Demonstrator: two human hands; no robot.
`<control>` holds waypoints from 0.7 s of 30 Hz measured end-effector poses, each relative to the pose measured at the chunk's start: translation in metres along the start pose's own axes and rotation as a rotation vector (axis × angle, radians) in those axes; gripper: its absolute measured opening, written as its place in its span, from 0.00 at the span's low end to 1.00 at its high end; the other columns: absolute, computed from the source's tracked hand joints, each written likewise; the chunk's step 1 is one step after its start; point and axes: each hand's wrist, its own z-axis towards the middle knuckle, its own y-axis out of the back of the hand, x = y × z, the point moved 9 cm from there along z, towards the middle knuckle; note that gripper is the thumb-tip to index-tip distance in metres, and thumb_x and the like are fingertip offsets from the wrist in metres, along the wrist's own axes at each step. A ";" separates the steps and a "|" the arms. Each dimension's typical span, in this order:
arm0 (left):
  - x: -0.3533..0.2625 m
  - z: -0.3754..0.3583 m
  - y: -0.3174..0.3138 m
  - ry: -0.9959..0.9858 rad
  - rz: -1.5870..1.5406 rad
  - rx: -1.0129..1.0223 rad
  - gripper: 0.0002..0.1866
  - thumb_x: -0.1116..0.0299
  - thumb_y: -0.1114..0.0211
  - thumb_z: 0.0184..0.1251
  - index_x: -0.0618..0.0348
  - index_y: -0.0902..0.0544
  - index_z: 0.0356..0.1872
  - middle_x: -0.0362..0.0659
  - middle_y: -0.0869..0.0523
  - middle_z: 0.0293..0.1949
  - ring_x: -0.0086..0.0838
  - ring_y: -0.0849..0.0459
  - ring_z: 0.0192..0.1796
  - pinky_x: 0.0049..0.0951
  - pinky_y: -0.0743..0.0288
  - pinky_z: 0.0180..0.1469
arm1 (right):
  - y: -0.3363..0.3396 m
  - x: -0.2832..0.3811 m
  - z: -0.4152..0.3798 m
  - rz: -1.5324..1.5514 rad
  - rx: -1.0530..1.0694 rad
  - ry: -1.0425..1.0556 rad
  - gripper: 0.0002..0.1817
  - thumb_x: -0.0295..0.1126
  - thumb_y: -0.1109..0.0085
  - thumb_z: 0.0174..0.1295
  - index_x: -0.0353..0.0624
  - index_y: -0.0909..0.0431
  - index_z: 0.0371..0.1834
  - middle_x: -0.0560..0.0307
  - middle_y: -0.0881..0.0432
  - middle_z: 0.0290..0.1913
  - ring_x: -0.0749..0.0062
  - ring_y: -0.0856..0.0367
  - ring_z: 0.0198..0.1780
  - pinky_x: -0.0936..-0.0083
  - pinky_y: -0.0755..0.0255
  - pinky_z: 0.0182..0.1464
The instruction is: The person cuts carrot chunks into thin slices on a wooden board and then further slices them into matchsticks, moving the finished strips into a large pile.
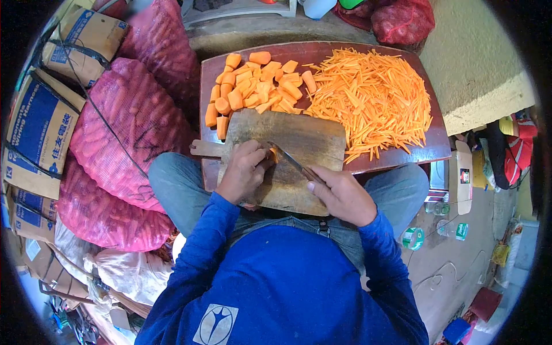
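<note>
My left hand (246, 168) is closed over a piece of carrot (273, 155) on the wooden cutting board (299, 135); only a bit of orange shows past the fingers. In my right hand (343, 194) is the handle of a knife (294, 163), its blade pointing up and left with the tip beside the carrot piece. Beyond the board, at the left, lies a heap of peeled carrot chunks (253, 83). A large pile of carrot strips (371, 98) covers the right part of the dark red table (425, 150).
Pink mesh sacks (129, 126) of carrots are stacked at the left, beside cardboard boxes (43, 135). A concrete ledge (480, 69) runs along the right. Bottles (413, 238) and an opened box (462, 178) are on the floor at the right.
</note>
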 end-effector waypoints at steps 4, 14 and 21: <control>0.005 -0.004 -0.007 -0.085 -0.121 -0.153 0.08 0.76 0.24 0.60 0.61 0.11 0.39 0.46 0.17 0.36 0.46 0.17 0.43 0.45 0.28 0.45 | -0.005 0.008 -0.002 -0.050 -0.014 0.035 0.18 0.35 0.39 0.78 0.35 0.21 0.64 0.27 0.14 0.43 0.27 0.14 0.48 0.45 0.20 0.48; 0.003 -0.013 -0.002 -0.088 -0.065 -0.135 0.15 0.79 0.25 0.54 0.62 0.12 0.45 0.47 0.19 0.40 0.47 0.19 0.46 0.46 0.29 0.50 | -0.023 0.010 0.007 -0.095 -0.095 0.058 0.20 0.33 0.37 0.78 0.33 0.21 0.66 0.31 0.12 0.45 0.33 0.10 0.47 0.53 0.18 0.49; -0.004 -0.019 0.000 -0.098 -0.023 -0.133 0.21 0.79 0.27 0.48 0.63 0.12 0.49 0.49 0.20 0.43 0.49 0.20 0.49 0.46 0.28 0.52 | -0.026 0.028 0.004 -0.126 -0.015 -0.034 0.21 0.32 0.38 0.77 0.34 0.23 0.68 0.31 0.12 0.47 0.30 0.11 0.50 0.50 0.17 0.50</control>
